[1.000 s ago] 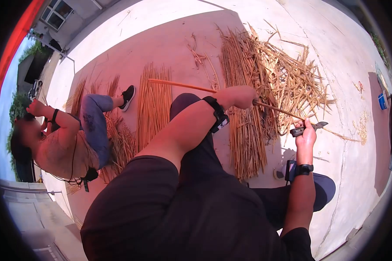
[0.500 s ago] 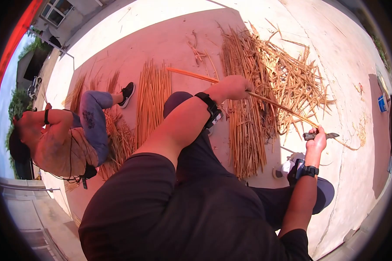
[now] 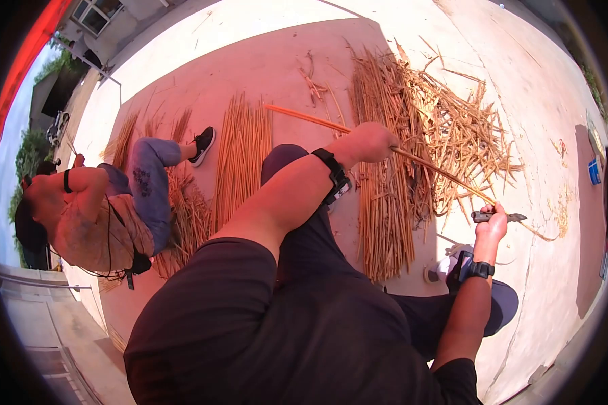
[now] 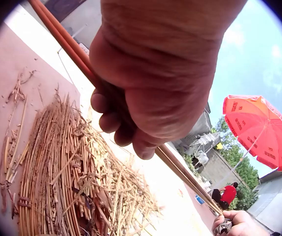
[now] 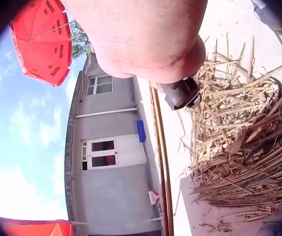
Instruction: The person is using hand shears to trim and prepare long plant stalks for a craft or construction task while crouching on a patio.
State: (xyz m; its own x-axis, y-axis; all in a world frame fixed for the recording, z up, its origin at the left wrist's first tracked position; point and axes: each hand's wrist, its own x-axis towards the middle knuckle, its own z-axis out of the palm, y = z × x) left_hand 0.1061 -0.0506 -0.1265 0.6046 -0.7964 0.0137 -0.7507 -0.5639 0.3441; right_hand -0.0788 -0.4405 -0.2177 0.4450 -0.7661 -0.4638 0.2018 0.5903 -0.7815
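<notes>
My left hand (image 3: 373, 142) grips a few long thin stalks (image 3: 446, 173) around their middle; the left wrist view shows its fingers (image 4: 109, 122) curled round them. The stalks slant down to my right hand (image 3: 491, 226), which pinches their far end and holds dark-handled pruning shears (image 3: 498, 217), blades pointing away to the right. In the right wrist view the shears' dark handle end (image 5: 181, 93) sticks out beneath the hand, beside the stalks (image 5: 161, 162). A thin curved strand extends past the blades.
Below the hands lie a bundle of stalks (image 3: 385, 229) and a heap of dry husks (image 3: 459, 128). Another row of stalks (image 3: 242, 155) is to the left, near a seated person (image 3: 108, 216). A blue container (image 3: 594, 171) stands at far right.
Since a second ago, the stalks' left end has shifted right and up, and my right hand has moved right and slightly down with the shears. Both hands keep hold; lately they have barely moved.
</notes>
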